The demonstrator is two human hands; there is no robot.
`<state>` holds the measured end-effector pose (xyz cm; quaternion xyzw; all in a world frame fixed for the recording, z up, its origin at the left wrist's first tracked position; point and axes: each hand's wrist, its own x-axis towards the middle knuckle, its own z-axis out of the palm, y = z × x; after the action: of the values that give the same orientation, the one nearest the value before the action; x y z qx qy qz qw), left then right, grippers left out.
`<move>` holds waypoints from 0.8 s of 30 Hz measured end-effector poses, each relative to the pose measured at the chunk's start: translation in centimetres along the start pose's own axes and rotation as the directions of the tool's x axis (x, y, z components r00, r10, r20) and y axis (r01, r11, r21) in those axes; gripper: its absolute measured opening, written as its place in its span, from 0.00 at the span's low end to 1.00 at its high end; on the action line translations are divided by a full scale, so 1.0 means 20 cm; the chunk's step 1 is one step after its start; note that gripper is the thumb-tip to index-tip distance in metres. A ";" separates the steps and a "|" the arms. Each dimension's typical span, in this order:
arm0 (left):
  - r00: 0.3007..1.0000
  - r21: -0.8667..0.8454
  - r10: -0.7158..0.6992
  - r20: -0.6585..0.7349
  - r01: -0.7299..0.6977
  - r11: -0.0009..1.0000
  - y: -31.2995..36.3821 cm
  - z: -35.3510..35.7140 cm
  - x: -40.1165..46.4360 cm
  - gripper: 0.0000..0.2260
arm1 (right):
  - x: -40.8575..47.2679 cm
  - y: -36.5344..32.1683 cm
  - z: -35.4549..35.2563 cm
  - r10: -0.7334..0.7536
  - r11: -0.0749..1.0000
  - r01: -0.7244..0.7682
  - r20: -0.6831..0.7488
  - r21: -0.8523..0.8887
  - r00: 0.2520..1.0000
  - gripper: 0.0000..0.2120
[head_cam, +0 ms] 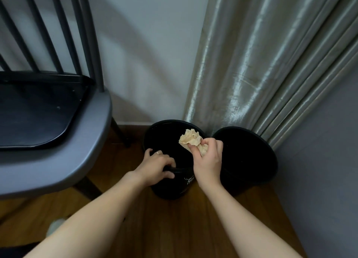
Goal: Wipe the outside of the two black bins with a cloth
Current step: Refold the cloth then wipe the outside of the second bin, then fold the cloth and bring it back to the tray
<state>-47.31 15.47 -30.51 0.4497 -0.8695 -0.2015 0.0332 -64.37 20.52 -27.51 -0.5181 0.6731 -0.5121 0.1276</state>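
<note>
A: While I log from the remote station, largest first: grey plastic chair with black seat pad [56,122] at left, pale pleated curtain [261,64] at right, brown wooden floor [170,223] beneath.

B: Task items?

A: Two round black plastic bins side by side against the wall. Left black bin [166,188] carries a small white print on its near wall; right black bin [249,157] sits partly under the curtain hem, rims close, contact not resolvable.

B: Hands?

A: Left hand [155,165] has fingers curled over the near rim of the left bin, gripping it. Right hand [208,161] pinches a crumpled beige cloth [191,139], bunched, held above that bin's opening beside its right rim.

B: Step in hand?

A: My judgement: wiping not properly begun; the cloth is over the mouth, not on the outer wall. To do it well, steady the bin by the rim, flatten the cloth for a broader face, work down the outside, and rotate the bin to reach the wall-facing side.

B: Contents?

A: Both interiors read uniformly dark; I cannot tell whether anything is inside.
</note>
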 end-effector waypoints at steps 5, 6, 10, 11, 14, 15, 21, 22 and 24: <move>0.997 0.015 -0.012 0.071 0.011 1.000 -0.02 0.08 -0.04 0.09 | -0.03 0.01 -0.01 0.030 0.999 -0.029 0.025 -0.031 0.999 0.15; 0.997 0.023 -0.013 0.076 0.011 1.000 -0.02 0.09 -0.04 0.09 | -0.03 0.01 -0.01 0.040 0.999 -0.039 0.030 -0.036 0.999 0.15; 0.993 0.052 -0.028 0.114 0.022 0.998 -0.01 0.08 -0.02 0.10 | -0.04 -0.01 -0.01 0.054 0.998 -0.052 0.043 -0.038 0.998 0.15; 0.990 0.058 -0.033 0.140 0.025 0.998 0.00 0.07 -0.01 0.12 | -0.04 -0.01 -0.01 0.054 0.998 -0.053 0.044 -0.034 0.998 0.15; 0.990 -0.016 -0.036 0.134 0.039 0.999 0.04 -0.01 0.02 0.22 | -0.01 -0.05 -0.02 0.055 0.998 -0.054 0.027 -0.025 0.998 0.15; 0.995 -0.087 -0.037 0.090 0.045 0.995 0.07 -0.06 0.04 0.25 | 0.01 -0.07 -0.03 0.055 0.998 -0.054 0.021 -0.025 0.998 0.15; 0.968 -0.470 -0.032 -0.250 -0.092 0.878 0.22 -0.53 0.11 0.25 | 0.14 -0.29 -0.15 0.059 0.998 -0.059 0.027 0.022 0.998 0.16; 0.966 -0.497 -0.020 -0.259 -0.116 0.860 0.24 -0.60 0.11 0.25 | 0.16 -0.35 -0.18 0.061 0.997 -0.062 0.028 0.035 0.998 0.16; 0.958 -0.528 0.030 -0.287 -0.184 0.829 0.28 -0.73 0.11 0.20 | 0.21 -0.45 -0.23 0.056 0.996 -0.060 0.050 0.071 0.997 0.15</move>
<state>-49.42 11.96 -15.28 0.3940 -0.7865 -0.3781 0.2885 -64.26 20.17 -16.50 -0.5053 0.6657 -0.5197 0.1770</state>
